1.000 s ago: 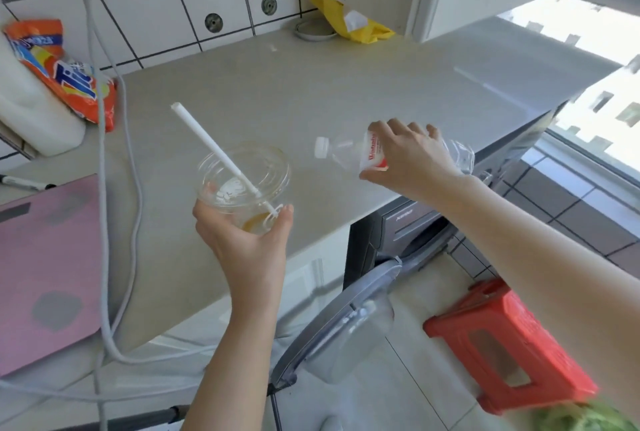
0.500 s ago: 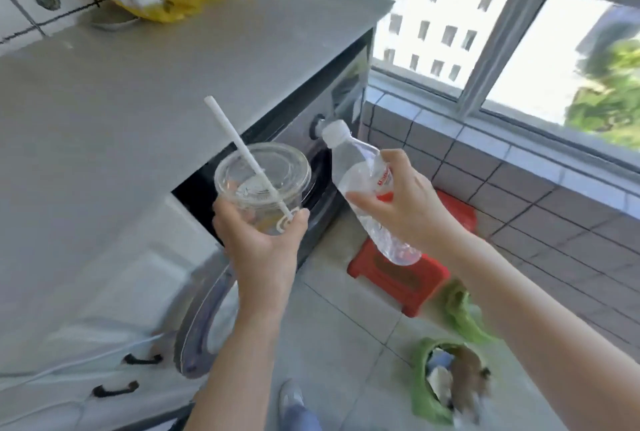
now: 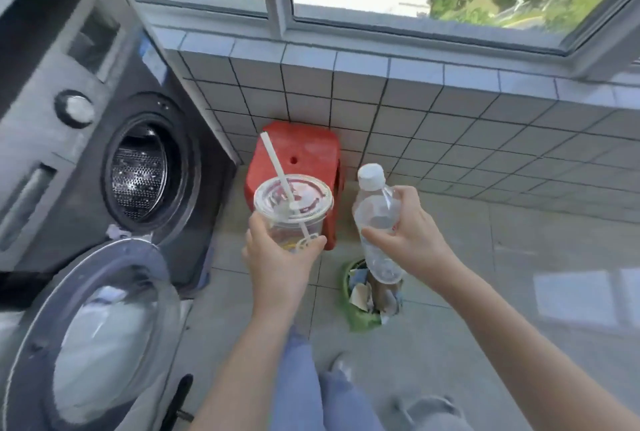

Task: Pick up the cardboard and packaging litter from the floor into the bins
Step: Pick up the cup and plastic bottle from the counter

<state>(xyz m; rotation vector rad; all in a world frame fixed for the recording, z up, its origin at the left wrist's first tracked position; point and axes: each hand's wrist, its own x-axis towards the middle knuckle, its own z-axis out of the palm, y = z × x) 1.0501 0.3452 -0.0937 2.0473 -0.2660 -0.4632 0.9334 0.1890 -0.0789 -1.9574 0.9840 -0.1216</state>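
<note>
Clear plastic makes up both items I am carrying at the centre of the frame. My left hand (image 3: 277, 264) is wrapped around the lower wall of a lidded cup (image 3: 292, 208) with a white straw (image 3: 277, 167) through the lid; my right hand (image 3: 412, 240) grips a capped bottle (image 3: 375, 219) around its middle, base pointing down. Both appear nearly empty, so I judge them light, thin-walled and easily crushed; firm pressure would buckle the walls, and smooth plastic may slip in a loose grip. Recommended hold points: the cup low on its body under the lid rim, the bottle at mid-body where the fingers already sit. The straw projects well above the lid and could snag. A green bin (image 3: 360, 319) stands on the floor just below the bottle, lower centre of the frame, beside a red stool (image 3: 304, 146). The bottle and right wrist cover part of the bin opening; its contents look like paper scraps but are too blurred to identify. Residue in the cup bottom is unclear. A washing machine (image 3: 104, 101) with an open door fills the left of the frame.
</note>
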